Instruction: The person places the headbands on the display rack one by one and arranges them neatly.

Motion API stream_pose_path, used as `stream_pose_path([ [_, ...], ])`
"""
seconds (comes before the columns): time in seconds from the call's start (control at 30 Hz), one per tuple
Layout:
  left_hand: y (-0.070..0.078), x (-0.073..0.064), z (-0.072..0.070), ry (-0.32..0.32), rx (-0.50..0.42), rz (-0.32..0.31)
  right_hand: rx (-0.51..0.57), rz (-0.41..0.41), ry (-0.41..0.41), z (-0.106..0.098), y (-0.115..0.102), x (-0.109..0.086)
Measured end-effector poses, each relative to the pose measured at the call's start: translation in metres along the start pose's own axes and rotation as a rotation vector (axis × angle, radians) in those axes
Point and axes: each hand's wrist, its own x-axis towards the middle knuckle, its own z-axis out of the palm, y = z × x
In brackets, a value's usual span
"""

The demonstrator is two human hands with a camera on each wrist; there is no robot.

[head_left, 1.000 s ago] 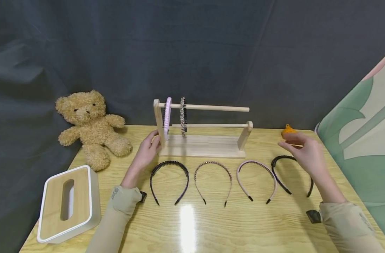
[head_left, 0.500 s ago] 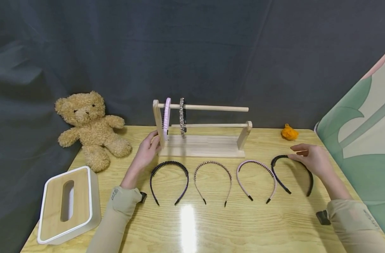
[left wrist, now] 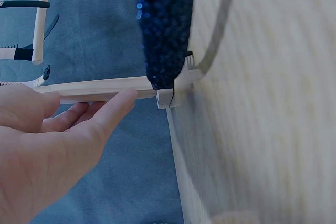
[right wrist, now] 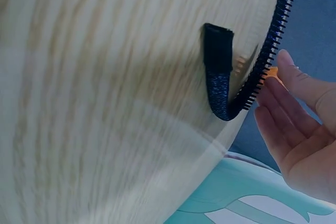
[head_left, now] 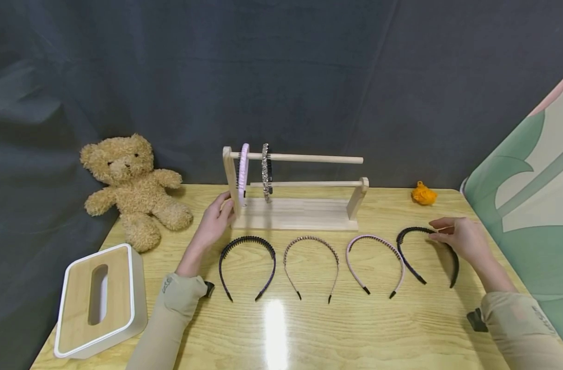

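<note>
In the head view my left hand [head_left: 217, 218] holds the left upright of a wooden rack [head_left: 300, 215]; the left wrist view shows fingers [left wrist: 116, 111] along that post. My right hand [head_left: 464, 240] is at the top of the rightmost black headband [head_left: 404, 261], its thumb and fingers on either side of the toothed band. A pink headband [head_left: 243, 172] and a sparkly silver headband [head_left: 265, 174] hang on the rack's upper rod. On the table lie a dark toothed headband [head_left: 247, 238], a thin beaded headband [head_left: 312, 238] and a pale pink headband [head_left: 351, 257].
A teddy bear [head_left: 138, 190] sits at the back left. In front of it stands a white tissue box [head_left: 73, 303] with a wooden lid. An orange object [head_left: 423, 193] lies behind the right hand. A dark curtain [head_left: 309, 77] hangs behind the table [head_left: 341, 334].
My right hand has come down and slightly right, from above the table near the orange object to the rightmost black headband. My left hand has stayed on the rack.
</note>
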Motion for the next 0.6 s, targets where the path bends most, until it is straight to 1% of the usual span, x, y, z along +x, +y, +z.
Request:
stream_pose_path([
  [0.33, -0.0003, 0.0004, 0.0, 0.003, 0.003, 0.0, -0.005, 0.008, -0.014, 0.0011, 0.0044, -0.0002],
  [0.53, 0.0012, -0.0002, 0.0001, -0.001, 0.005, -0.001, -0.022, 0.037, -0.056, 0.0013, 0.0088, -0.0012],
  [0.6, 0.0008, -0.0003, 0.0001, -0.002, 0.002, -0.002, -0.031, 0.032, -0.053, 0.0016, 0.01, -0.0014],
])
